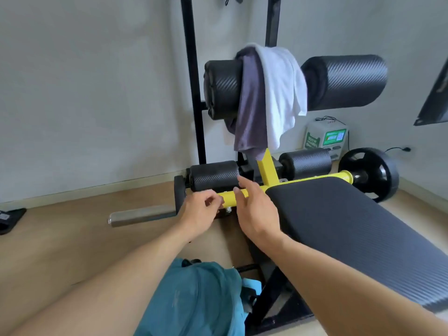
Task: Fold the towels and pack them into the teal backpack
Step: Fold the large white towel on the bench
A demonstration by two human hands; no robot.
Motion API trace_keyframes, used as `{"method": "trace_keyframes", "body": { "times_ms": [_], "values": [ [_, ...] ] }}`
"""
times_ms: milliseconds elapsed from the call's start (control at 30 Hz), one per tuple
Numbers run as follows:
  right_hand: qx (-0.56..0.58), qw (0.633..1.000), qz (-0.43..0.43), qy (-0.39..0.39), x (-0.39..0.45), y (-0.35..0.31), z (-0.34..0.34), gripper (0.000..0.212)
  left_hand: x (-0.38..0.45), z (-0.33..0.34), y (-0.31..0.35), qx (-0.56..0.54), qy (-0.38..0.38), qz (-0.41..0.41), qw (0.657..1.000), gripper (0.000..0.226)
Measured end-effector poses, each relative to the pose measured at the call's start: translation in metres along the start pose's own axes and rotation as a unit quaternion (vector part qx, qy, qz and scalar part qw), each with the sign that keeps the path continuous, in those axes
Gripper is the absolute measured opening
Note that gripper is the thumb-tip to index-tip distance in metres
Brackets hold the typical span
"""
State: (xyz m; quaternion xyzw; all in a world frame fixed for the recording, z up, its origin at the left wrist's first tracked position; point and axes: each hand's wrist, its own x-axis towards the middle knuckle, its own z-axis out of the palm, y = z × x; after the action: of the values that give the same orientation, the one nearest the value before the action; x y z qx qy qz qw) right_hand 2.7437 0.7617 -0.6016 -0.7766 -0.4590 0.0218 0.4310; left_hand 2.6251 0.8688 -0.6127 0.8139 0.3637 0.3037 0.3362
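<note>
A white towel [281, 93] and a grey-purple towel [249, 105] hang side by side over the upper foam roller of a workout bench, the grey one to the left. The teal backpack [194, 299] lies on the floor at the bottom of the view, between my forearms. My left hand [201, 214] hovers with loosely curled fingers and holds nothing. My right hand [257, 209] is beside it, fingers straight and spread, empty. Both hands are well below the towels, in front of the yellow bar.
The black padded bench [351, 226] runs to the right. Its yellow frame [266, 173] carries foam rollers [346, 81], a weight plate [373, 173] and a steel sleeve [143, 214]. Black uprights stand against the wall. A white-green box [324, 139] sits in the corner.
</note>
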Motion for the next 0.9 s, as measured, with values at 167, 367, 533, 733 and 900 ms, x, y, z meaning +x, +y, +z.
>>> {"method": "trace_keyframes", "body": {
  "times_ms": [167,367,533,733,900],
  "values": [
    [0.096,0.979,0.026,0.177,0.081,-0.033,-0.064,0.034,0.045,-0.020,0.087,0.011,0.104,0.138,0.985,0.006],
    [0.036,0.982,0.025,0.181,0.153,-0.043,-0.110,0.065,0.105,-0.042,0.186,0.182,0.185,0.323,0.910,0.032],
    [-0.009,0.987,0.051,0.151,0.178,-0.039,-0.110,0.046,0.153,-0.046,0.215,0.302,0.112,0.227,0.919,0.050],
    [0.029,0.973,0.039,0.224,0.192,-0.036,-0.114,0.026,0.179,-0.034,0.213,0.263,0.152,0.199,0.932,0.051],
    [0.085,0.970,0.006,0.226,0.193,-0.032,-0.125,0.026,0.190,-0.033,0.220,0.317,0.145,0.208,0.914,0.065]
  ]
}}
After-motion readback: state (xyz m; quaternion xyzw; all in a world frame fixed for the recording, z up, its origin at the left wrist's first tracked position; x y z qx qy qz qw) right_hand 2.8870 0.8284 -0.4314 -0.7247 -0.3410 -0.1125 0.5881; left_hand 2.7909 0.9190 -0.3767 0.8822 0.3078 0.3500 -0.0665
